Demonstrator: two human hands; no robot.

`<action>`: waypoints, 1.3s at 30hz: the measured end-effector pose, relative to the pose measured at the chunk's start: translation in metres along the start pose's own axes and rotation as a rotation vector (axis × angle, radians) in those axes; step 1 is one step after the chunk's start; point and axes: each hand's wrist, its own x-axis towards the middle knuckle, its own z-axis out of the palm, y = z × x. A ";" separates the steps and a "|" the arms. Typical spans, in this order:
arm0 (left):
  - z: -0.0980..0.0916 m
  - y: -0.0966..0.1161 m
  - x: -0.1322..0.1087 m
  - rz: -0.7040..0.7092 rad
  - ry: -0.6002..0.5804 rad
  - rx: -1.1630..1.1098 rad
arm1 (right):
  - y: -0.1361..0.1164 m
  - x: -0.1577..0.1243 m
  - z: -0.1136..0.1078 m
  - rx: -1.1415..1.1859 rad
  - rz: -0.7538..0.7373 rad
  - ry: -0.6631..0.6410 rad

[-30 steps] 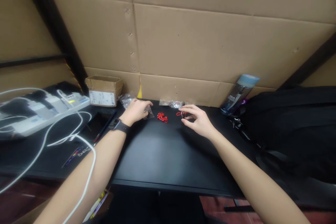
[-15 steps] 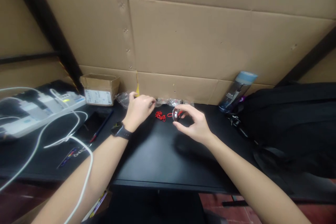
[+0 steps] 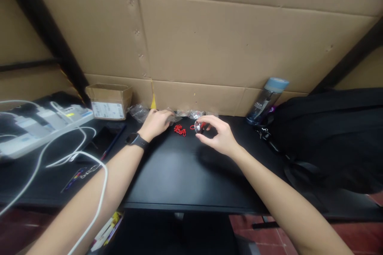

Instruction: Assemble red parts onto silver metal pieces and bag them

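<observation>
My right hand (image 3: 220, 133) pinches a small round shiny silver piece (image 3: 198, 127) between thumb and fingers, just above the black desk. A red cord loop (image 3: 192, 127) sticks out on its left side, and more red shows behind it. My left hand (image 3: 155, 122), with a dark watch on the wrist, rests at the back of the desk. Its fingers are bent down over a crumpled clear plastic wrapper (image 3: 174, 117); the fingertips are mostly hidden. Between the hands lies a small heap of red cords (image 3: 180, 130).
Several clear plastic packets (image 3: 196, 114) line the cardboard wall (image 3: 209, 48). An open carton (image 3: 109, 103), a power strip (image 3: 48, 129) and a looping white cable (image 3: 103, 189) are on the left. A water bottle (image 3: 265, 101) and black bag (image 3: 332, 139) stand right.
My left hand has lowered onto the plastic at the back of the desk. The silver piece has turned slightly in my right hand. The whole view has shifted a little.
</observation>
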 end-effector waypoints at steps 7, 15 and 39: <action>0.008 -0.005 0.003 -0.042 0.020 0.084 | 0.003 0.000 0.001 0.006 -0.023 -0.002; 0.010 -0.009 -0.001 -0.080 0.008 0.121 | 0.002 0.000 -0.001 0.002 -0.020 -0.028; 0.012 0.002 -0.001 -0.211 0.054 0.145 | 0.003 0.000 0.001 0.043 0.031 -0.072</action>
